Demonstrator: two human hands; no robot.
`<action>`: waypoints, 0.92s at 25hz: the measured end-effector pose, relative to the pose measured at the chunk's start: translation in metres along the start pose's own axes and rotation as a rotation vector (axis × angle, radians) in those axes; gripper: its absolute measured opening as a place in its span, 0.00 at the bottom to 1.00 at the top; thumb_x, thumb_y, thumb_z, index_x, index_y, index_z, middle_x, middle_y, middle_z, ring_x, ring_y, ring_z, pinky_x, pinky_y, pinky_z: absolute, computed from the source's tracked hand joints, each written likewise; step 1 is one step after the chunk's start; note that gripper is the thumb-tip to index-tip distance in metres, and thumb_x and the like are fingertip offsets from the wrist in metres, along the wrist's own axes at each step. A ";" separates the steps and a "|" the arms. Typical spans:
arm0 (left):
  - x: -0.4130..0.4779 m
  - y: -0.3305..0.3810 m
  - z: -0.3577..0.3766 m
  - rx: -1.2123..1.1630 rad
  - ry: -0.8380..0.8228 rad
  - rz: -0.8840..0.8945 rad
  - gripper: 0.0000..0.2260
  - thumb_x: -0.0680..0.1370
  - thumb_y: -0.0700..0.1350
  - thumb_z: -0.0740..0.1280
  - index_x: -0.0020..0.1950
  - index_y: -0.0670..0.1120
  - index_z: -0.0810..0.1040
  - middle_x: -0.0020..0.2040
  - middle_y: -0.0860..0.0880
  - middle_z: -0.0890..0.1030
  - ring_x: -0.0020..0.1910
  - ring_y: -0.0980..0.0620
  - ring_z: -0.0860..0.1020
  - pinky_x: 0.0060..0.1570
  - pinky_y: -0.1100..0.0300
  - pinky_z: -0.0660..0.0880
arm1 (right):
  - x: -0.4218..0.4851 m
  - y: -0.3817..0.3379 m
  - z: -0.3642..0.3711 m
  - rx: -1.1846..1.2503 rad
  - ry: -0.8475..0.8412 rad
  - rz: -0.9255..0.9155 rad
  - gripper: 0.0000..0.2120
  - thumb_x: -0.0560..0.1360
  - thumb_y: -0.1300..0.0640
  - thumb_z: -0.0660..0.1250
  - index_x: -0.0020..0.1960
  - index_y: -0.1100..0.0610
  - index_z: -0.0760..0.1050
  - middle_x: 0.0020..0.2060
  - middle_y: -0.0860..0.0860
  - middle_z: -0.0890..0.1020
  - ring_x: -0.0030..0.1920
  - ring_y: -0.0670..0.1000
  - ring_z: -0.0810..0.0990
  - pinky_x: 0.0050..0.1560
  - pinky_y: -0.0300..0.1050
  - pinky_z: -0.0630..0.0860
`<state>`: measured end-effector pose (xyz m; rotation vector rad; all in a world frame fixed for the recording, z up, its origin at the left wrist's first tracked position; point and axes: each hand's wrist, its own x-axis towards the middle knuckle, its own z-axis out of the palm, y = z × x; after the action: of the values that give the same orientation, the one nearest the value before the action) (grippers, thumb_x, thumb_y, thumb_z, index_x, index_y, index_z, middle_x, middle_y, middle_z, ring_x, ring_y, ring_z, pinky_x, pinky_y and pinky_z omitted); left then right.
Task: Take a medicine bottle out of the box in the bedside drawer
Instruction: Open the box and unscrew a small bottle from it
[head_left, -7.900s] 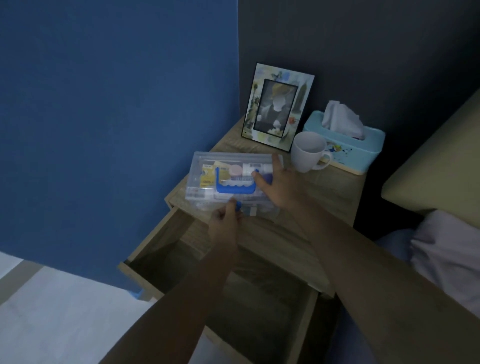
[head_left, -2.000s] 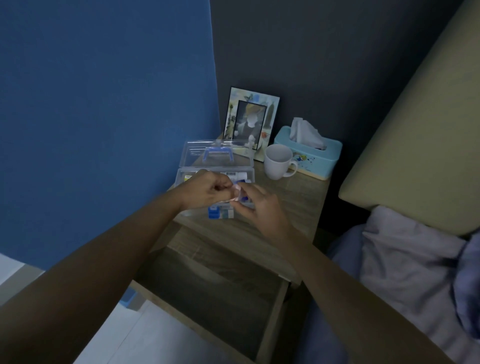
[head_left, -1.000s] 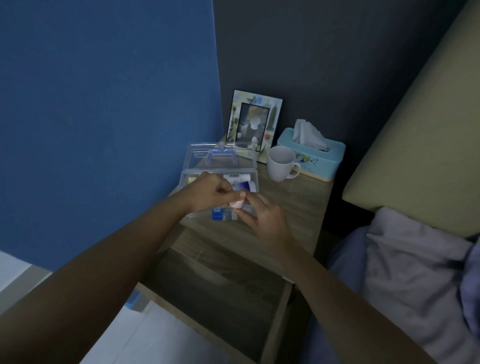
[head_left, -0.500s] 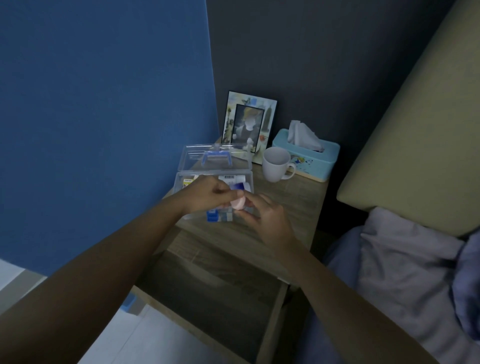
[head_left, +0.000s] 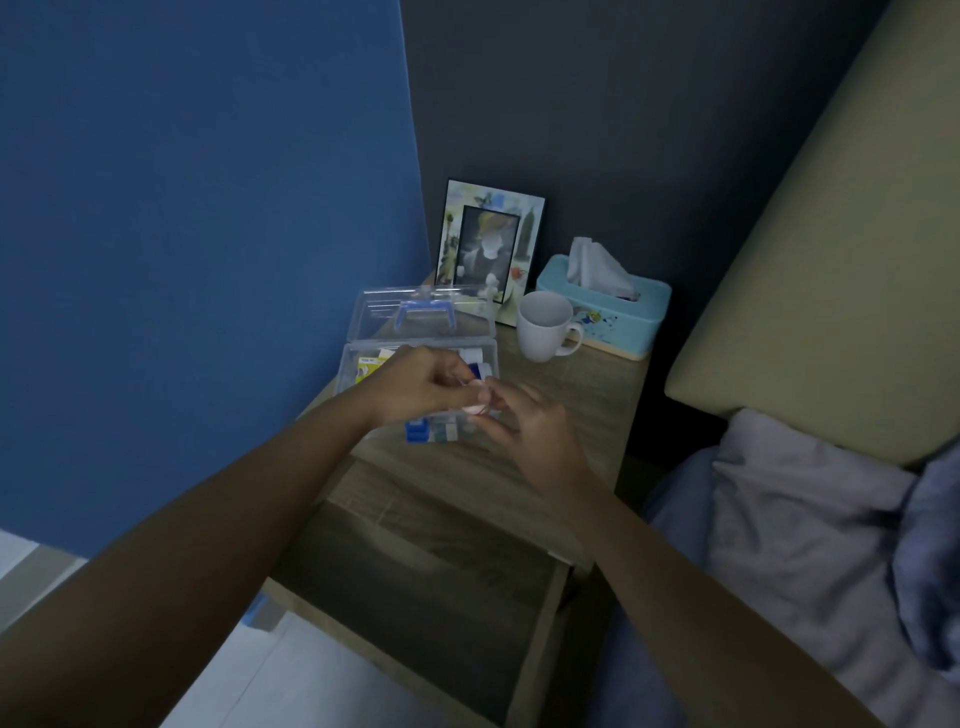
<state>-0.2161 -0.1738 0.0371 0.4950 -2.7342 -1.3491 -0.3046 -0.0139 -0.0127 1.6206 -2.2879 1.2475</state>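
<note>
Little change from half a second ago: I see left hand (head_left: 415, 387) and right hand (head_left: 530, 421) still pinching one small pale item (head_left: 475, 408), probably a bottle. Clear box (head_left: 358, 364) stays open on the nightstand (head_left: 587, 395), packets and a blue-capped bottle (head_left: 480, 369) inside; drawer (head_left: 535, 644) open.

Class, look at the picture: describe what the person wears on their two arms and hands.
Nothing shows: both forearms are bare right to the picture's edge, with no sleeves in view. The left hand and right hand carry no gloves, and no watch or bracelet shows at either wrist. The dim light leaves rings too small to tell.
</note>
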 end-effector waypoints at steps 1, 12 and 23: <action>0.001 0.002 0.003 -0.017 0.014 0.000 0.11 0.71 0.54 0.71 0.47 0.48 0.82 0.36 0.55 0.84 0.37 0.62 0.81 0.40 0.66 0.78 | -0.002 0.000 -0.002 0.005 0.011 -0.006 0.16 0.72 0.58 0.71 0.57 0.65 0.77 0.46 0.61 0.83 0.45 0.58 0.82 0.44 0.56 0.81; 0.020 0.017 0.052 0.102 0.066 -0.094 0.16 0.72 0.56 0.67 0.33 0.45 0.82 0.29 0.49 0.83 0.26 0.63 0.78 0.30 0.70 0.71 | -0.040 0.031 -0.008 0.043 0.200 0.179 0.14 0.69 0.58 0.74 0.52 0.62 0.78 0.46 0.57 0.84 0.46 0.52 0.83 0.46 0.41 0.77; -0.007 -0.042 0.131 0.151 0.017 -0.119 0.12 0.73 0.46 0.70 0.55 0.43 0.79 0.51 0.45 0.82 0.47 0.51 0.79 0.48 0.58 0.74 | -0.088 0.095 0.016 -0.092 -0.105 0.618 0.20 0.69 0.44 0.72 0.57 0.50 0.78 0.55 0.52 0.80 0.60 0.56 0.73 0.61 0.52 0.68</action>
<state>-0.2226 -0.0957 -0.0760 0.6850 -2.8479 -1.1594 -0.3373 0.0530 -0.1194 0.9921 -2.9916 1.1313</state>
